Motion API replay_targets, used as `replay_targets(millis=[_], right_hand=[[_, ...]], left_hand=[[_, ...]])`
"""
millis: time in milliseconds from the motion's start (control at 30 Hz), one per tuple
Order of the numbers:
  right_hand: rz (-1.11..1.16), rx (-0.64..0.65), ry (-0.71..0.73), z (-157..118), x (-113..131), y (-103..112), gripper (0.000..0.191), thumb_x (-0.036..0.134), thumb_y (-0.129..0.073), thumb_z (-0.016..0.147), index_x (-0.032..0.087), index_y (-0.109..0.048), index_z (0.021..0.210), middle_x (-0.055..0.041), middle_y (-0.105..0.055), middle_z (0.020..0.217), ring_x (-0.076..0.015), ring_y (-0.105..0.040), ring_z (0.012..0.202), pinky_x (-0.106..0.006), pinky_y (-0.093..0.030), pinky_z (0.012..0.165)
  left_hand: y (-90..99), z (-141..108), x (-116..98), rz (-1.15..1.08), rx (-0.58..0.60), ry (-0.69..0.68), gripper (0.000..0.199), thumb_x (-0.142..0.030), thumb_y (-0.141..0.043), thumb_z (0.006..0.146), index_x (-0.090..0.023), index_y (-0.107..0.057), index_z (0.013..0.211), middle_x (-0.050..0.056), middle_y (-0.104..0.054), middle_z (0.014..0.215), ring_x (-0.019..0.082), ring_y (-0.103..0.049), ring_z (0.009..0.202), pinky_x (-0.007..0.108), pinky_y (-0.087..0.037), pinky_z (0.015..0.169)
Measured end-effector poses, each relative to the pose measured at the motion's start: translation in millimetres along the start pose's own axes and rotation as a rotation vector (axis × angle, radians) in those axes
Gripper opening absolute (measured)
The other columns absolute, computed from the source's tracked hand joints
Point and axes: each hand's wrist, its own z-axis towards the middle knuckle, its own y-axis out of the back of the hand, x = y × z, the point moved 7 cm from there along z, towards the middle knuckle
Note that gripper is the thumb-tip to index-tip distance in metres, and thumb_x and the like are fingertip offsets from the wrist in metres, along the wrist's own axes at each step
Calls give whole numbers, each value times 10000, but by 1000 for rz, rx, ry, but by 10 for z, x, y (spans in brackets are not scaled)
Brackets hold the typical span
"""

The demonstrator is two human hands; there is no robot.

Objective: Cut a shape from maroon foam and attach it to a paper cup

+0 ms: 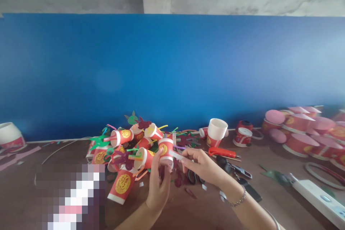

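My left hand (pixel 159 183) grips a small red paper cup (pixel 165 147) with a yellow round emblem and white ends. Fingers and thumb are wrapped around its sides. Between the thumb and fingers of my right hand (pixel 199 165) is a pale strip (pixel 175 155), whose far end meets the cup's side. Whether the strip is tape or paper I cannot tell. Just left of the cup lies a heap of similar red cups (pixel 124 183) with coloured paper cutouts, among them a green cutout (pixel 98 143) and a purple cutout (pixel 126 160). Black-handled scissors (pixel 194 176) rest partly behind my right hand.
To the right stand a white-topped cup (pixel 217 131), an orange-red tool (pixel 219 152), keys (pixel 244 171) and a tape roll (pixel 244 136). Pink-topped red cups (pixel 302 143) pile up at far right, near a white power strip (pixel 318 196). A blue panel (pixel 172 72) borders the table behind.
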Motion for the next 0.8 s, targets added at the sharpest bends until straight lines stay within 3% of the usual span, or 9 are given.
replay_targets(millis=[200,333,467,633,800], right_hand=[[-176,-31,43,-37,-15,-80,148,266,-469,870,181,-516,758,27,-600,599,-96,-480,523,-196,-332,496],[-333,-77,119,-58,8,-101,120,222,-469,850,184,-501,740,42,-508,575,-93,-392,524,-202,-293,500],[-402,-62,124,-67,6,-109,84,179,-456,837,192,-491,762,53,-450,558,-97,-334,516,-208,-257,487],[-436,-46,126,-67,19,-116,77,137,-450,817,201,-464,777,57,-434,570,-101,-313,520,-214,-236,485],[-454,-35,124,-65,37,-129,92,123,-431,820,203,-458,784,56,-424,572,-101,-297,510,-219,-235,491]], left_hand=[[-96,-52,-137,147,148,-166,442,-238,-442,910,-253,-406,1350,136,-426,1360,257,-467,1194,376,-441,936],[-163,-57,-189,79,231,-175,437,-193,-404,919,-258,-395,1351,136,-373,1391,209,-557,1030,337,-497,840],[-162,-44,-188,-1,232,-131,390,-180,-399,920,-261,-445,1299,135,-390,1367,147,-590,821,325,-516,768],[-124,-55,-118,-50,174,-57,306,-223,-455,901,-224,-542,1194,143,-465,1300,181,-597,872,334,-517,766],[-99,-41,-110,-63,131,-44,379,-247,-502,875,-225,-516,1254,151,-533,1223,207,-609,883,349,-521,753]])
